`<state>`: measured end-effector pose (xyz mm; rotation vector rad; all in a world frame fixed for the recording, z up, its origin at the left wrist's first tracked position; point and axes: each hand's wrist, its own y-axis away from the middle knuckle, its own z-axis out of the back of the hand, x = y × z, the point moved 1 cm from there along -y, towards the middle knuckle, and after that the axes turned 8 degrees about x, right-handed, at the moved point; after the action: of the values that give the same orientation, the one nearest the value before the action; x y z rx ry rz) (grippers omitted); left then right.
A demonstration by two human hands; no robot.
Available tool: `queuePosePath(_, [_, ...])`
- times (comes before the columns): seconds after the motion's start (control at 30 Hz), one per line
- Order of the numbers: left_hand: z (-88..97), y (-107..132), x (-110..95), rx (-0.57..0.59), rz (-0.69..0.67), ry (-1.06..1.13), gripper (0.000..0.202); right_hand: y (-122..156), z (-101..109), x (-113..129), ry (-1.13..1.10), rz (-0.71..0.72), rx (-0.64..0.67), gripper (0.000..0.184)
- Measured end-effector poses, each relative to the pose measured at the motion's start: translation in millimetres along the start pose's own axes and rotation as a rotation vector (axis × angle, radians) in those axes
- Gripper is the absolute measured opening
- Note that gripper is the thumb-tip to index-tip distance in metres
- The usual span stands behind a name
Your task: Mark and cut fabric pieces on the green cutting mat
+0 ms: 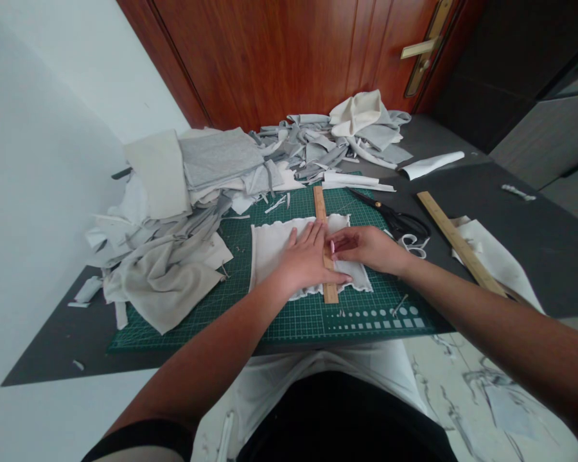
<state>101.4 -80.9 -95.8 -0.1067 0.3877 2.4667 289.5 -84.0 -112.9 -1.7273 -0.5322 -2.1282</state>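
Observation:
A piece of off-white cloth (274, 247) with curling edges lies on the green cutting mat (279, 321). Across it, pointing away from me, runs a wooden ruler (331, 294). My left hand (306, 256) rests flat with fingers spread, pressing the ruler and the cloth down. On the ruler's right side, my right hand (361, 247) pinches a small pale pink piece of chalk (332, 246) close to the ruler's edge. Its tip's contact with the cloth cannot be made out. Black-handled scissors (399, 221) lie just beyond my right hand.
Heaped grey and cream fabric scraps (168, 263) cover the left and back of the dark table (491, 212). A second wooden ruler (457, 240) lies at right, over white cloth (501, 256). A rolled white piece (433, 165) sits farther back, before the wooden door (279, 58).

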Motion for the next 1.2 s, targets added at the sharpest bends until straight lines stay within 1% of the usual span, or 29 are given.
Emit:
queuePosePath(0.13, [-0.1,-1,0,-0.002,0.002,0.001,0.135,-7,6,2,-0.007,0.021,-0.037,0.038])
queuePosePath(0.33, [-0.8,-4,1,0.011,0.0,0.0,0.135,-21,15,2,0.016,0.057,-0.006,0.038])
queuePosePath(0.5, [-3.1,-5,1,0.009,0.009,0.001,0.136,-23,17,0,0.049,0.044,-0.039,0.042])
queuePosePath(0.67, [-4.1,-6,2,0.003,0.005,0.005,0.138,-24,19,0,0.041,0.063,-0.047,0.038])
queuePosePath(0.83, [-4.2,-5,2,-0.007,0.002,0.004,0.139,-35,26,-3,0.023,0.061,-0.126,0.035])
queuePosePath(0.97, [-4.1,-5,3,-0.009,-0.005,0.009,0.14,-45,31,-4,-0.001,0.042,-0.14,0.036])
queuePosePath(1.2, [-2.3,-4,1,0.007,0.008,0.019,0.137,-55,38,-4,0.034,0.049,-0.165,0.039])
